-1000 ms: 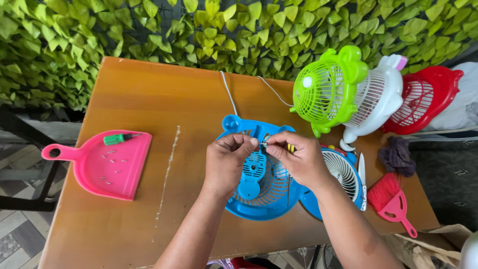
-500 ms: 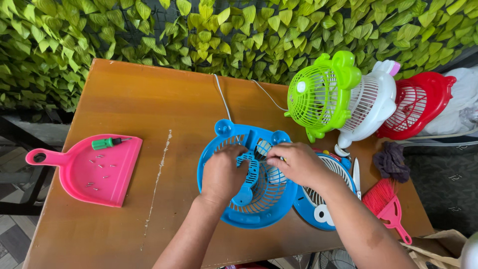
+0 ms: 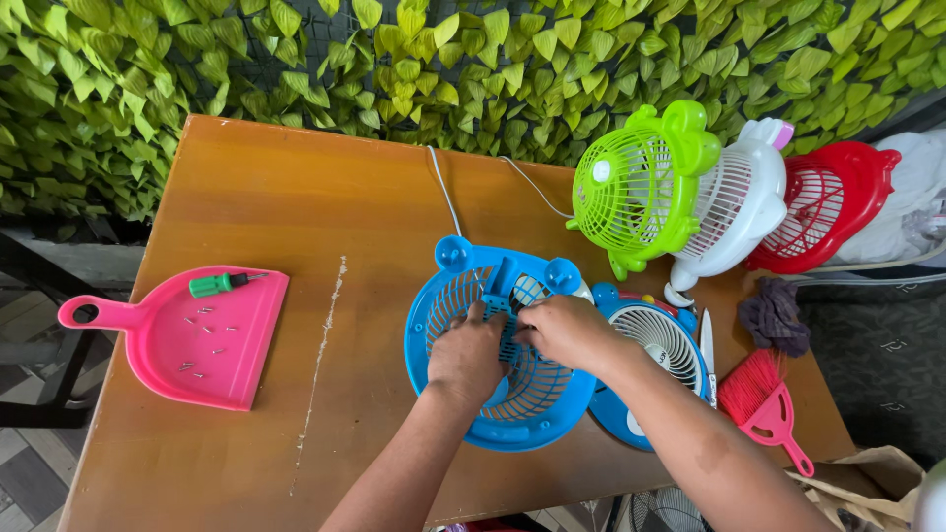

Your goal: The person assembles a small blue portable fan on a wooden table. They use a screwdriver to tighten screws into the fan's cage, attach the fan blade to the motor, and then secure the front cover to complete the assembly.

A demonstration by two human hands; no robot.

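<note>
Centrally on the wooden table [image 3: 256,197], a blue fan grille [image 3: 445,305] is laid with its ribbed inside facing up. Both hands are pressed together over its middle: the left hand [image 3: 469,357] is curled with fingertips on the ribs, and the right hand [image 3: 560,331] is pinched at the hub, though what is gripped cannot be told. Just beside it on the right, a blue fan body [image 3: 658,345] is seen. Well apart on the left, a pink dustpan [image 3: 182,335] is set holding a green screwdriver [image 3: 222,284] and small screws [image 3: 202,345].
</note>
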